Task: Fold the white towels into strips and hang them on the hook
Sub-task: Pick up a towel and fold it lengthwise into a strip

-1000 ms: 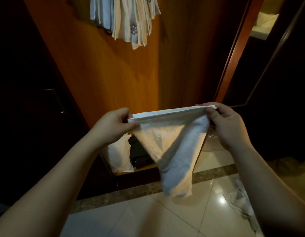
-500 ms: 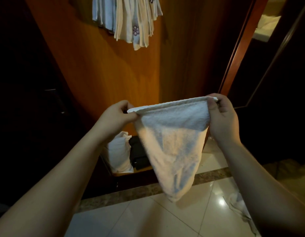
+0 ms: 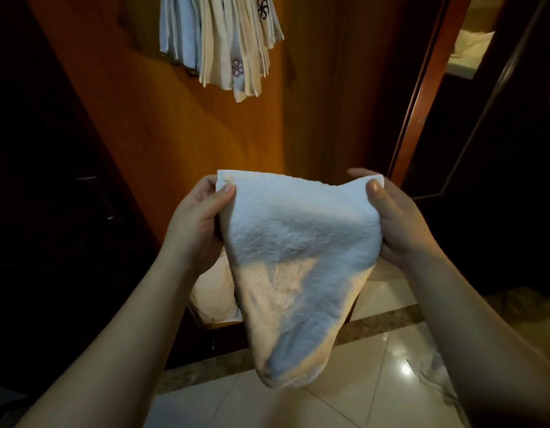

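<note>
A white towel hangs in front of me, folded over so it tapers to a rounded tip near the floor. My left hand pinches its upper left corner between thumb and fingers. My right hand pinches the upper right corner the same way. The top edge runs almost level between the two hands. Several folded towel strips hang in a bunch high on the wooden wall; the hook itself is out of view.
An orange wooden panel stands straight ahead, with a dark door and handle at left. A white bag sits low behind the towel. Another crumpled towel lies on the glossy tiled floor at right.
Both hands have tipped the towel's top edge toward me, so its broad face now shows. The hands came slightly closer together and the hanging tip swung nearer.
</note>
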`<state>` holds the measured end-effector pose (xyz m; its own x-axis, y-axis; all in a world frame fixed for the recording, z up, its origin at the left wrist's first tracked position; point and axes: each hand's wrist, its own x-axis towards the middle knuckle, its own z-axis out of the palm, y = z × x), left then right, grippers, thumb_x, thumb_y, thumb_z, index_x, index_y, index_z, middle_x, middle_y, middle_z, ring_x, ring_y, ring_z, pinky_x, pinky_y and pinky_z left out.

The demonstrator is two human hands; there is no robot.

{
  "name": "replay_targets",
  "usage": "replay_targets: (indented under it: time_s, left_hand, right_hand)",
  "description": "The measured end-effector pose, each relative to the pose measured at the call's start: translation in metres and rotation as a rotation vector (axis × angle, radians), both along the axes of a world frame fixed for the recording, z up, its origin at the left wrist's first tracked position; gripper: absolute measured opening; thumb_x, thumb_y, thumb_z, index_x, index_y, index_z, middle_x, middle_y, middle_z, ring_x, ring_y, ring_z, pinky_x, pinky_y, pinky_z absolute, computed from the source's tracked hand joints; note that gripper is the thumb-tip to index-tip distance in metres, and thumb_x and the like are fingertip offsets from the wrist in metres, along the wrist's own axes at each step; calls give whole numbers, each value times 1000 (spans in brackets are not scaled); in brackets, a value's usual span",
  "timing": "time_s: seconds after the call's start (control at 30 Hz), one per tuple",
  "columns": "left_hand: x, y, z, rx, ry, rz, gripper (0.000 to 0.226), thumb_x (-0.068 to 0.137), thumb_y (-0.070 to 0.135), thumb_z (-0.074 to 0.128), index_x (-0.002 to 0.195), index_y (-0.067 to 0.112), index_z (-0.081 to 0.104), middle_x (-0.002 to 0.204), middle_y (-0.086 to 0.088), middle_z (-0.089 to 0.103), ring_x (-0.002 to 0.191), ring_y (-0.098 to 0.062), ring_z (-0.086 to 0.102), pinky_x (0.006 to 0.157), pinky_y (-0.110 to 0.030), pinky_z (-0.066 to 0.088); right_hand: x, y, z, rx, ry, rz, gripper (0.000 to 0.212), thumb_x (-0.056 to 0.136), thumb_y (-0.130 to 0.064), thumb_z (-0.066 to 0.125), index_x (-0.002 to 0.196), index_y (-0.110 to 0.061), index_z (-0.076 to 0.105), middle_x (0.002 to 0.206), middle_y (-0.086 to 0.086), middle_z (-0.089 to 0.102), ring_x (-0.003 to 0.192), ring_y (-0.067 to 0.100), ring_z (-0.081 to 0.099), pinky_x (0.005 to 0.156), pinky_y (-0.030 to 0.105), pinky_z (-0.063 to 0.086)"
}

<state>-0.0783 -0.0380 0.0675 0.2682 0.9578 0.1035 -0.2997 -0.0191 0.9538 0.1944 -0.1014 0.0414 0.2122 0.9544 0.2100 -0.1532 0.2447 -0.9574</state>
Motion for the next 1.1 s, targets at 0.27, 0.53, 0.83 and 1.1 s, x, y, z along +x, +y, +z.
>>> replay_targets:
  time_s: [0.27,0.53,0.83,1.1]
  left_hand:
    - [3,-9,-7,-10,47,-61,11,84,20,64,95,16,63,90,-5,73,82,-21,69,73,-40,52]
    - [-20,-13,-8,130,88,-167,19,84,18,58,77,32,70,84,4,72,74,-12,68,61,-26,53]
    - [-20,-12,-11,48,5,-114,16,83,20,59,94,22,71,95,-6,73,86,-22,69,72,-36,55]
    - [26,-35,-79,-206,281,469,7,98,26,58,101,20,62,92,-5,70,86,-29,68,76,-42,54]
  right_hand:
    - [11,-11,-39,-372,340,476,54,77,-26,75,127,-7,70,133,17,66,124,31,63,93,42,56]
    - [15,-18,-27,-200,373,602,55,92,-29,71,138,-2,59,141,23,58,134,38,52,104,47,48]
    - [12,1,-13,-208,330,596,44,103,-27,56,140,-4,58,142,17,59,135,33,53,105,44,48]
    - [-38,-5,-41,-548,137,-28,32,97,-37,63,116,-11,66,108,9,77,97,26,75,86,43,60]
